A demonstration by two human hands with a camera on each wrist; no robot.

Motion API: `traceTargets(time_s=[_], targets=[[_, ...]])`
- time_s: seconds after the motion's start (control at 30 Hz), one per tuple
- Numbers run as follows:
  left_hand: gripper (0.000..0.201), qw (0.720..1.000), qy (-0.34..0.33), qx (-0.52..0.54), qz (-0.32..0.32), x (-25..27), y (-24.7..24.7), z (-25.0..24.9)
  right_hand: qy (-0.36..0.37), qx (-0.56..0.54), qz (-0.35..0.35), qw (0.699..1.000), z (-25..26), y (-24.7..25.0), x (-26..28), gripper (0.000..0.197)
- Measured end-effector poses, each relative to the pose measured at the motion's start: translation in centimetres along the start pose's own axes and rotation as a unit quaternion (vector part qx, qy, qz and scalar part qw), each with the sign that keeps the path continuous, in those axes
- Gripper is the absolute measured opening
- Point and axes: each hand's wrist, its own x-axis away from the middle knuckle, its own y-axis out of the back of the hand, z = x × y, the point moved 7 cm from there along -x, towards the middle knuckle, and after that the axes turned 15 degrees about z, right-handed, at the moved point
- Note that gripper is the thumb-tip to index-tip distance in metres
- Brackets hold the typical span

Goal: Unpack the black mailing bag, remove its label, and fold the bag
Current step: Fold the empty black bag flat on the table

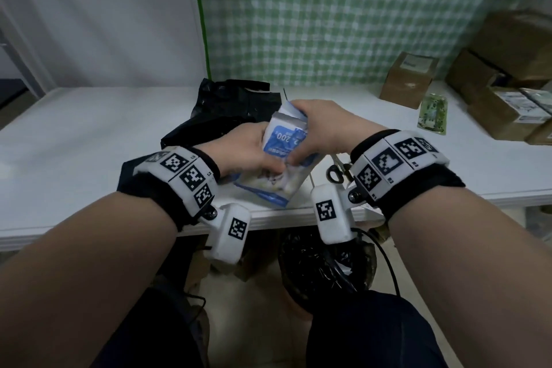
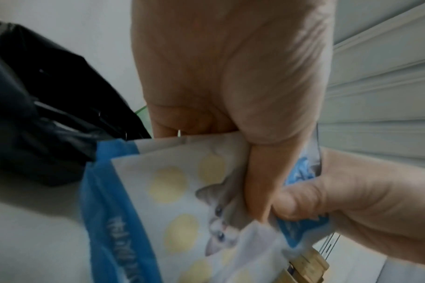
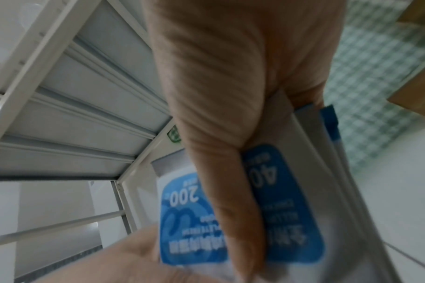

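Observation:
The black mailing bag lies crumpled and flat on the white table, just behind my hands. Both hands hold a small stack of white-and-blue pouches above the table's front part. My left hand grips the stack's left side, its thumb lying across the cat picture. From the right and top, my right hand curls round the pouches. In the left wrist view the bag sits left of the pouches. No label shows on the bag.
Scissors lie on the table under my right wrist. A green packet and several cardboard boxes stand at the back right. A bin lined with black plastic sits under the table edge.

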Motion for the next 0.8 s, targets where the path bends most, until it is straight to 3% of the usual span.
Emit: traceTargets(time_s=[0.13, 0.23, 0.33, 0.4, 0.5, 0.57, 0.67, 0.8], targets=[[0.049, 0.997, 0.009, -0.07, -0.03, 1.7, 3.2, -0.3, 0.028, -0.099, -0.038, 0.994, 1.3, 0.0, -0.3, 0.043], [0.042, 0.995, -0.028, -0.029, -0.093, 2.7, 5.1, -0.6, 0.033, -0.189, -0.104, 0.976, 0.2, 0.4, -0.2, 0.04], [0.007, 0.96, -0.028, 0.09, -0.264, 5.1, 8.5, 1.6, 0.029, -0.288, -0.165, 0.943, -1.3, 1.0, -0.2, 0.041], [0.012, 0.935, 0.055, 0.094, -0.337, 6.5, 10.3, 5.6, 0.031, -0.324, -0.204, 0.923, -1.9, 1.2, -0.3, 0.041], [0.006, 0.947, 0.178, 0.071, -0.26, 6.4, 9.6, 10.3, 0.042, -0.38, -0.244, 0.891, -2.0, 0.8, -0.8, 0.042], [0.021, 0.949, 0.217, 0.084, -0.213, 6.0, 8.3, 12.4, 0.053, -0.393, -0.255, 0.882, -1.5, 0.4, -1.4, 0.041], [0.055, 0.949, 0.233, 0.092, -0.193, 5.6, 7.4, 13.7, 0.081, -0.38, -0.248, 0.887, 0.1, -0.3, -2.5, 0.04], [0.053, 0.956, 0.225, 0.056, -0.181, 5.3, 7.6, 13.6, 0.113, -0.298, -0.244, 0.916, 2.5, -1.2, -3.8, 0.04]])
